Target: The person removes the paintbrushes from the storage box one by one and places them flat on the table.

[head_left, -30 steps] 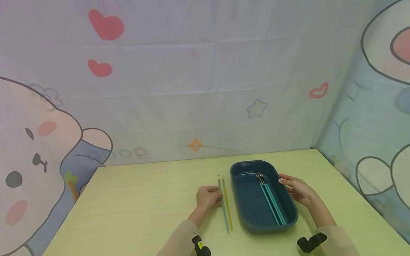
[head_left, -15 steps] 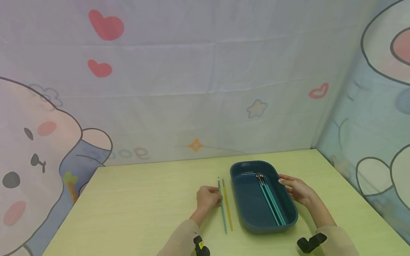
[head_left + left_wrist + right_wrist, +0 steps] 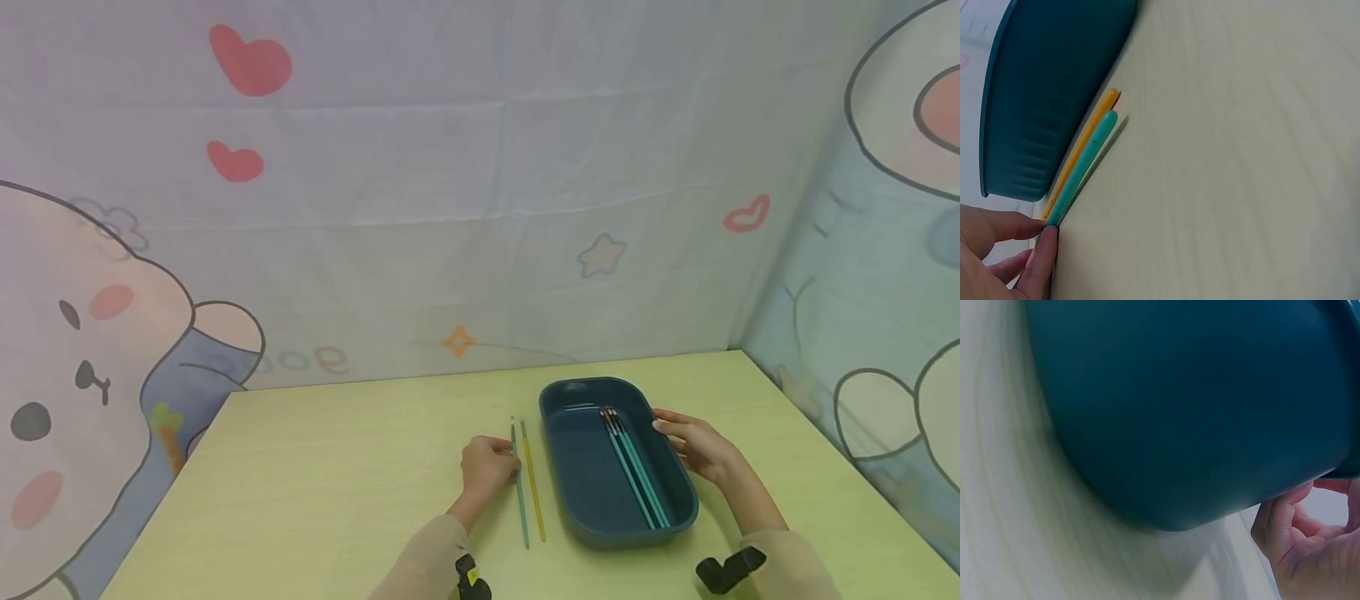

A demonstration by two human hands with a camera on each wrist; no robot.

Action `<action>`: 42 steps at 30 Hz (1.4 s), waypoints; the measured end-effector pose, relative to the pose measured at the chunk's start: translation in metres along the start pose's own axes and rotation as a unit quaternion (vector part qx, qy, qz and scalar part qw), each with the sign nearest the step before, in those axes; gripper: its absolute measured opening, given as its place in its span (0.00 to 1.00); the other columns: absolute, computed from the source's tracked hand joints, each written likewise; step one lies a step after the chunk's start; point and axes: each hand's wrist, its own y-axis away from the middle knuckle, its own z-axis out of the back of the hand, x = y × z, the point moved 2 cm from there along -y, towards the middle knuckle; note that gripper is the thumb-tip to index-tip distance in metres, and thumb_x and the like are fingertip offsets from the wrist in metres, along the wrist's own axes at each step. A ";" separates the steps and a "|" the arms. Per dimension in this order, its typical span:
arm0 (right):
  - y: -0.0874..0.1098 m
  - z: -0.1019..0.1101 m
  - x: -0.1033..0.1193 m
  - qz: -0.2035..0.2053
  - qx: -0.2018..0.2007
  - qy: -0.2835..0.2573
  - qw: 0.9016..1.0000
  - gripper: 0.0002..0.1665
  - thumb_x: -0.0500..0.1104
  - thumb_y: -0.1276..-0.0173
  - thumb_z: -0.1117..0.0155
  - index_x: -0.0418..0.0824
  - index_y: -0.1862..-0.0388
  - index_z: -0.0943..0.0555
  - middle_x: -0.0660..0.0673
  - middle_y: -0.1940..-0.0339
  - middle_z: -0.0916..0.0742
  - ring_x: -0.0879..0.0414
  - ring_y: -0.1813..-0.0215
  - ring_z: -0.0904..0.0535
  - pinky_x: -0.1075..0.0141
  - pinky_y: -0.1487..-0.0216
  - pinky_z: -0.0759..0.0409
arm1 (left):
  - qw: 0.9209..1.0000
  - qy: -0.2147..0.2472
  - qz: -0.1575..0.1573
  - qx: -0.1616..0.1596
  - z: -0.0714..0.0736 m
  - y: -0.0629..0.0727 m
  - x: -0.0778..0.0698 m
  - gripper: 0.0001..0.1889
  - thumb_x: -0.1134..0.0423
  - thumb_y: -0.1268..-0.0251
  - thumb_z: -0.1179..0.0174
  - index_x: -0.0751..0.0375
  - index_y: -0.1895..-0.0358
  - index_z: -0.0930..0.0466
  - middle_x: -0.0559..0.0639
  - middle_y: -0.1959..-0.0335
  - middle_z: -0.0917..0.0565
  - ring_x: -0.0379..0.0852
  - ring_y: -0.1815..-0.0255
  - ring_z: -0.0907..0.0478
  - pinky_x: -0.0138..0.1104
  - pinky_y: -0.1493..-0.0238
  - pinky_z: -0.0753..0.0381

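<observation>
My left hand point(image 3: 487, 467) pinches a slim teal paintbrush point(image 3: 522, 512) between thumb and fingers, over the table. In the left wrist view the rounded handle end of this paintbrush point(image 3: 1094, 147) points away from the fingertips. Close beside it on the right lies a thin yellow stick point(image 3: 535, 492), shaped like a brush handle. A dark teal tub point(image 3: 573, 467) stands just right of both. Inside it, several teal paintbrushes point(image 3: 637, 471) lie side by side, bristles toward the back. My right hand point(image 3: 701, 446) holds the tub's right rim, fingers curled against the outer wall.
The pale yellow table point(image 3: 337, 483) reaches back to a cloth backdrop point(image 3: 420, 167) printed with cartoon figures. A second printed cloth point(image 3: 885, 275) hangs along the right side. Black wrist cameras point(image 3: 731, 569) sit on both cuffs.
The near end of the pinched teal paintbrush has swung slightly left, and its far tip has come a little nearer. The tub and right hand stay where they were.
</observation>
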 end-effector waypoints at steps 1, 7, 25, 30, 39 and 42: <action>0.000 0.000 0.000 0.001 0.003 0.000 1.000 0.41 0.48 0.28 0.44 0.32 0.25 0.47 0.60 0.59 0.18 0.66 0.58 0.20 0.71 0.59 0.16 | 1.000 -0.005 -0.002 -0.001 0.000 0.000 -0.001 0.15 0.77 0.53 0.37 0.75 0.57 0.17 0.60 0.70 0.13 0.47 0.81 0.15 0.30 0.80 0.15; 0.002 0.000 0.001 0.004 0.016 -0.012 1.000 0.43 0.48 0.27 0.45 0.31 0.24 0.51 0.60 0.58 0.19 0.66 0.57 0.19 0.72 0.61 0.16 | 0.999 -0.029 -0.015 -0.005 0.001 0.002 -0.002 0.15 0.76 0.52 0.36 0.74 0.56 0.16 0.62 0.66 0.13 0.48 0.81 0.15 0.30 0.79 0.15; 0.002 -0.001 0.001 0.007 0.015 -0.008 1.000 0.42 0.48 0.27 0.46 0.32 0.24 0.50 0.60 0.58 0.18 0.66 0.57 0.19 0.71 0.61 0.16 | 0.999 -0.041 -0.021 -0.008 0.002 0.003 -0.003 0.16 0.74 0.53 0.35 0.73 0.56 0.16 0.62 0.69 0.13 0.47 0.83 0.16 0.32 0.78 0.14; 0.002 -0.001 0.001 0.008 0.014 -0.008 1.000 0.42 0.48 0.27 0.46 0.32 0.24 0.50 0.60 0.58 0.19 0.66 0.58 0.19 0.71 0.61 0.16 | 0.999 -0.038 -0.022 -0.008 0.003 0.003 -0.004 0.16 0.74 0.52 0.36 0.73 0.56 0.16 0.61 0.69 0.12 0.47 0.83 0.16 0.32 0.78 0.14; 0.003 -0.002 0.003 0.005 0.015 -0.012 1.000 0.42 0.47 0.27 0.46 0.31 0.24 0.50 0.60 0.59 0.18 0.66 0.58 0.19 0.72 0.61 0.16 | 0.999 -0.024 -0.014 -0.015 0.006 0.003 -0.008 0.16 0.72 0.51 0.39 0.71 0.56 0.15 0.58 0.71 0.12 0.43 0.84 0.18 0.31 0.78 0.16; 0.003 -0.002 0.003 0.004 0.015 -0.014 1.000 0.42 0.47 0.27 0.46 0.31 0.24 0.50 0.60 0.60 0.18 0.66 0.59 0.19 0.72 0.62 0.16 | 1.000 -0.013 -0.006 -0.015 0.007 0.002 -0.010 0.15 0.71 0.50 0.38 0.70 0.56 0.15 0.58 0.72 0.12 0.42 0.83 0.18 0.31 0.77 0.16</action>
